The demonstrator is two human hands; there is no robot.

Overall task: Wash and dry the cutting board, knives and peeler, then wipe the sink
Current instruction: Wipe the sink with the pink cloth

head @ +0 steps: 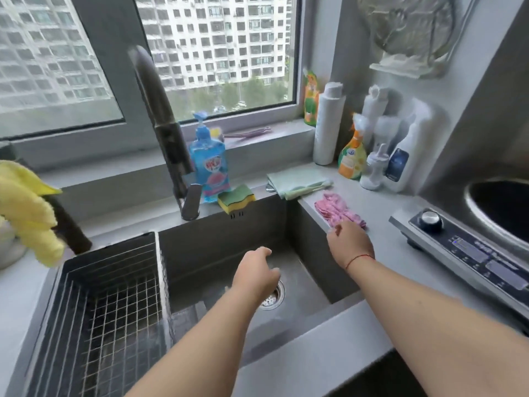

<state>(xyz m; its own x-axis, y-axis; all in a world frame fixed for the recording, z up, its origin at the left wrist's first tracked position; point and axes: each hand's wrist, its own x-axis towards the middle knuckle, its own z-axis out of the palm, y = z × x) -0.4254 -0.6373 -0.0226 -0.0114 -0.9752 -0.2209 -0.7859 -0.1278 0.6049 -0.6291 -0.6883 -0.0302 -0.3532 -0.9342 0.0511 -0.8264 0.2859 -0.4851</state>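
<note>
The left hand (255,272) is extended over the grey rectangular steel sink (309,253), above the round metal drain strainer (272,296); its fingers hang loosely curled and hold nothing. The right hand (349,244) reaches to the far right, over the sink's right rim; its fingertips lie at the crumpled pink cloth (339,212) on the grey countertop (386,247); whether they pinch the cloth cannot be determined. A thin red cord circles the right wrist. The sink basin appears wet around the drain; a wire-mesh draining basket (100,296) occupies its left part. On the far ledge stand a dark tall faucet (163,124), a blue dish-soap pump bottle (209,161) and a yellow-green sponge (236,196); a yellow towel (25,207) hangs at left.
</note>
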